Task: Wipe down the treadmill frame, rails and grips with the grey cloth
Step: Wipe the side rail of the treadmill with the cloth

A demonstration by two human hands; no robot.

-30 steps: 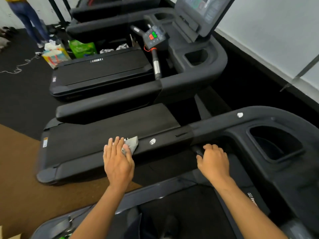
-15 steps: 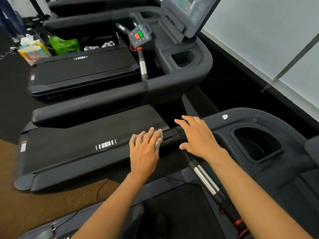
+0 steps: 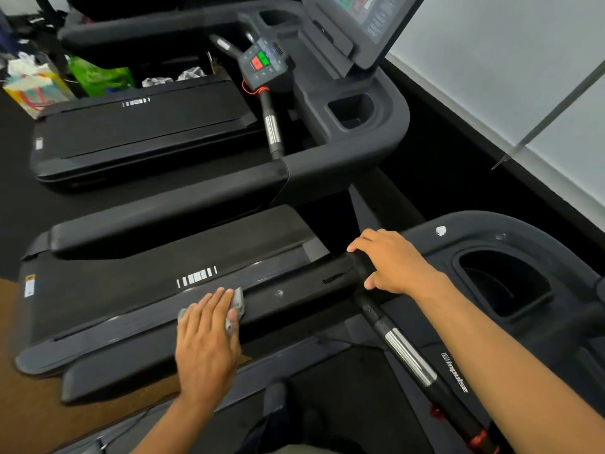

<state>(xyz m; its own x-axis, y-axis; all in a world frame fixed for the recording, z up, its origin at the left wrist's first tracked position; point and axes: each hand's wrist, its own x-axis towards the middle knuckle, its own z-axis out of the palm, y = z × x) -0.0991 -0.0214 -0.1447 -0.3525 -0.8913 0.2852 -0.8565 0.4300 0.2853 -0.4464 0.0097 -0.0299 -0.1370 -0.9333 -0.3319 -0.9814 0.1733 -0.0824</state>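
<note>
Pressed grey cloth [image 3: 237,303] on side rail [image 3: 304,290] w/ flat, straight-fingered L hand [image 3: 209,339] | curled R hand [image 3: 393,263] over rail further along | next stretch: lengthwise toward R hand

Pale wall [image 3: 491,77] along the right, crossed by a slanting metal strip [image 3: 556,103], with a black base [image 3: 458,178] below. Black mat [image 3: 16,208] over the far ground, brown floor [image 3: 19,404] nearer. Far left, a green bag [image 3: 98,77] and a striped bag [image 3: 32,90]. Even, soft light.
</note>
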